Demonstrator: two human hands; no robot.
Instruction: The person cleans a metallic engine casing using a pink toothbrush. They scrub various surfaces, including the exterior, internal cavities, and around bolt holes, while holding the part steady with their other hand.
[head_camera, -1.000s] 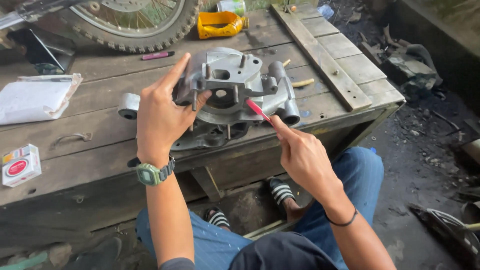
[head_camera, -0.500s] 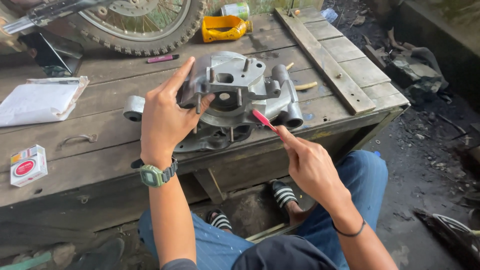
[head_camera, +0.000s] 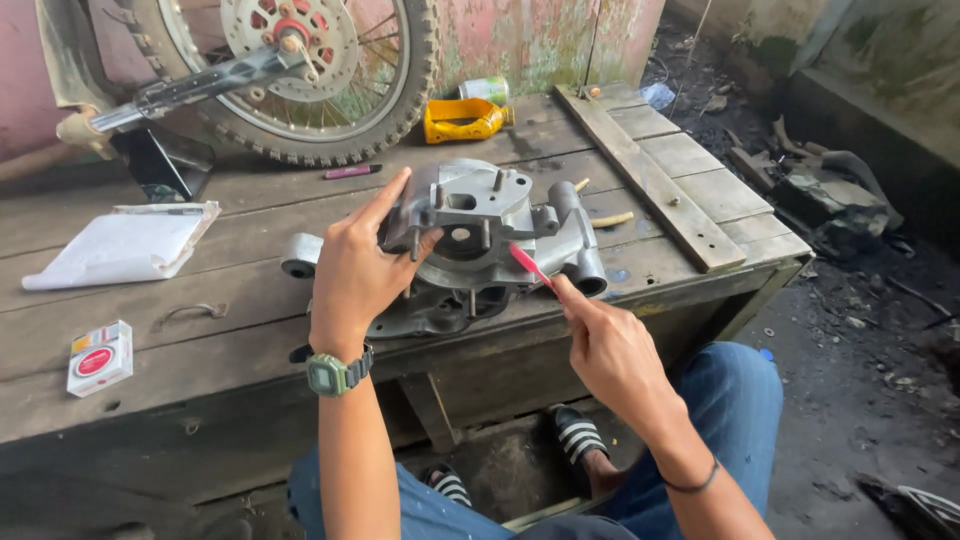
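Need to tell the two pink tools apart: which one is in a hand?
The pink-handled tool in the right hand, tip on the grey metal engine casing; the other pink tool lies near the wheel.

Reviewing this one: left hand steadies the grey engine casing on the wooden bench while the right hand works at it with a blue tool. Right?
Not quite. In the head view the tool in the right hand is red, not blue. The left hand does steady the grey engine casing on the wooden bench.

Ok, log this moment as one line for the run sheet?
left hand: steadying grey cast-metal engine casing | right hand: holding thin red tool, tip at casing edge | surface: weathered wooden bench
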